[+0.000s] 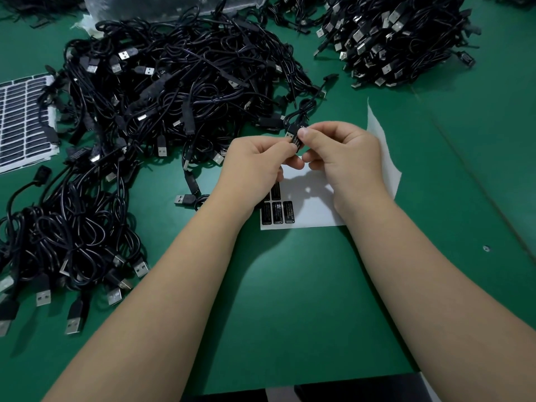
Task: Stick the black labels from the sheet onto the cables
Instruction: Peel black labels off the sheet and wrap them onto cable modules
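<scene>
Fingers [303,134] of my right hand [345,158] and left hand [255,163] pinch one thin black USB cable [301,110] above the green desk [290,285], pressing a small black printed label [296,142] round it, I judge. Beneath lies the white backing sheet [313,210], few labels left. Tangled black cable heaps [174,82] wait far left.

Before you: a green table mat [304,285] covering the whole work surface; at your far edge, a clear plastic bag [174,4], crumpled, lying flat; at your near edge, a dark strip [348,390] below the mat.
</scene>
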`<state>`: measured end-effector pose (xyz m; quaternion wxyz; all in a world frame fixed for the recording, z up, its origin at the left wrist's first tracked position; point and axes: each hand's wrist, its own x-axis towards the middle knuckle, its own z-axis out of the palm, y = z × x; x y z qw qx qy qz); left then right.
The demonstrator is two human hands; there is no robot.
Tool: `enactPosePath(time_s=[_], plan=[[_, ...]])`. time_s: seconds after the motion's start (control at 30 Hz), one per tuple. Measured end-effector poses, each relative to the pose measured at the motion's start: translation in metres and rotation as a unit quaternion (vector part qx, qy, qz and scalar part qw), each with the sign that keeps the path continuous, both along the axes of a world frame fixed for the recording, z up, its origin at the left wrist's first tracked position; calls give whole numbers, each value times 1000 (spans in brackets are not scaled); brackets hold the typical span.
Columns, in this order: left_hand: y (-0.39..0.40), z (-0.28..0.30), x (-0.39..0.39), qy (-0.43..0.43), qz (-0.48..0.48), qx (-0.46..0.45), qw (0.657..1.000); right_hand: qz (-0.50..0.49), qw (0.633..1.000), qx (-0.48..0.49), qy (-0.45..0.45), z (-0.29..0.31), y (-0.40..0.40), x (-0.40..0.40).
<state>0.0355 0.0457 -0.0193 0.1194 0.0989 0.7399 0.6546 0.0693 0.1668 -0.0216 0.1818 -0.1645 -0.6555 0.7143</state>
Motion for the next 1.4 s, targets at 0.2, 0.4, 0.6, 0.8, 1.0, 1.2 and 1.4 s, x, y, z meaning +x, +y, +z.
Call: enactPosePath(time_s=[0.2,0.4,0.6,0.8,1.0,1.2,1.4], plan=[[0,-1,0,7,-5,4,1000,0,1000,-1,-3,-1,0,1],[-2,-4,-1,24,-11,0,1000,-4,1000,-9,7,-1,-1,1],[-1,-4,0,23,-10,-1,1000,-16,997,-71,3,0,1,0],[0,0,-1,-1,-15,20,1000,-17,990,-141,-19,3,5,-5],[-1,2,-2,-23,-8,26,999,36,992,-120,-11,2,3,-3],[-1,5,-3,-33,-10,44,998,50,992,-112,-5,2,3,-2],[-1,4,-2,-26,-9,25,999,55,995,-87,0,2,2,-1]])
